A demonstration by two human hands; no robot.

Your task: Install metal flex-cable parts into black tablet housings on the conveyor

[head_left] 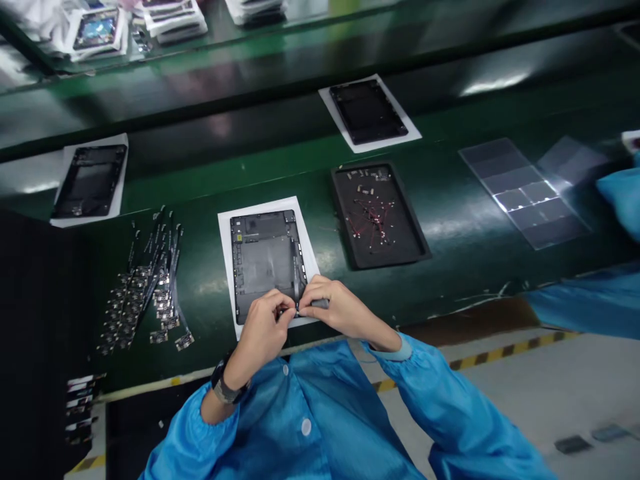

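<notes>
Device: a dark grey rectangular tablet back shell [264, 263] lies open-side up on a white paper sheet [226, 253] near the front edge of the glossy green desk [450, 220].
Cable: a thin dark flex strip [297, 280] runs down the shell's right side to its lower right corner, where both hands meet.
Left hand: the left hand [263, 327], at 6 o'clock of the shell, has its fingers [283, 308] pinched together on the strip's lower end; a dark wristwatch [224, 385] sits on the wrist.
Right hand: the right hand [336, 308], at 5 o'clock of the shell, has its fingers clenched on the same end, touching the left fingertips.
Sleeves: blue smock sleeves [440, 400] cover both arms.
Spare strips: a loose spread of dark flex cables with small boards [145, 287] lies at 9 o'clock of the shell.
Tray: a black rectangular tray holding small parts and red wires [377, 215] sits at 2 o'clock.
Other shells: two more dark shells on white sheets lie farther back, one at 10 o'clock [90, 181], one at 1 o'clock [367, 111].
Film: a clear segmented plastic sheet [525, 192] lies at 3 o'clock.
</notes>
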